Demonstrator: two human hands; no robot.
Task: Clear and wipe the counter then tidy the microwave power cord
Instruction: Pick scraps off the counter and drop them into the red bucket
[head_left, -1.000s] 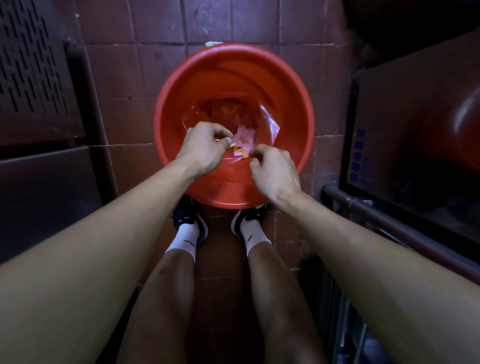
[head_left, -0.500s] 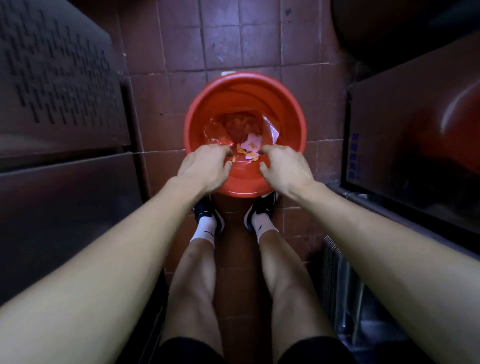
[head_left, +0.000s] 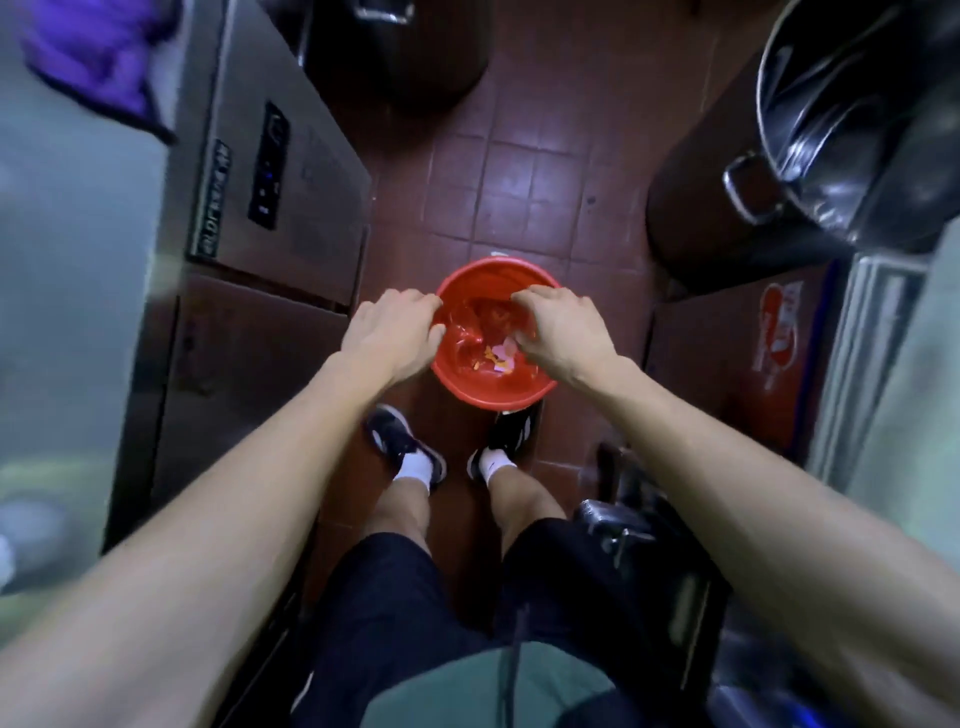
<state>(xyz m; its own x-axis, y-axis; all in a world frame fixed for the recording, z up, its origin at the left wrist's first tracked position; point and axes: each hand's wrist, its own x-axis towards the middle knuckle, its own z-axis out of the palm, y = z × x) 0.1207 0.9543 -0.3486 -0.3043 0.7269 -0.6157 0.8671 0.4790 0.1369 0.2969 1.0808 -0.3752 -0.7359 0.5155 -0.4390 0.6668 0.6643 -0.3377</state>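
Red-brown floor tiles (head_left: 524, 187) run between steel cabinets (head_left: 291, 171) on my left and dark units on my right, seen from my head camera looking straight down. On the tiles just ahead of my shoes (head_left: 400, 441) stands a red bucket (head_left: 488, 392), and a clear bag (head_left: 467, 332) lines the inside of it. At the bottom of the bag lie small orange and pink scraps (head_left: 496, 358).

Both my arms reach down to the bucket. My left hand (head_left: 392, 332) sits over the left rim, knuckles up, fingers curled down at the bag's edge; it seems to pinch the film there, though the fingertips blur into the red plastic. My right hand (head_left: 561, 325) is over the right side of the opening, fingers bent and closed on the bag's upper edge, thumb low near the scraps. The two hands are apart, one at each side of the rim.

Farther up the floor stands a dark round bin (head_left: 400, 52). At upper right a big steel pot (head_left: 852, 119) holds a black liner. A purple cloth (head_left: 98, 62) lies blurred at top left on a pale counter (head_left: 67, 312). A red and white box (head_left: 779, 332) sits low on the right. No part of the microwave or its cord can be made out from this angle.
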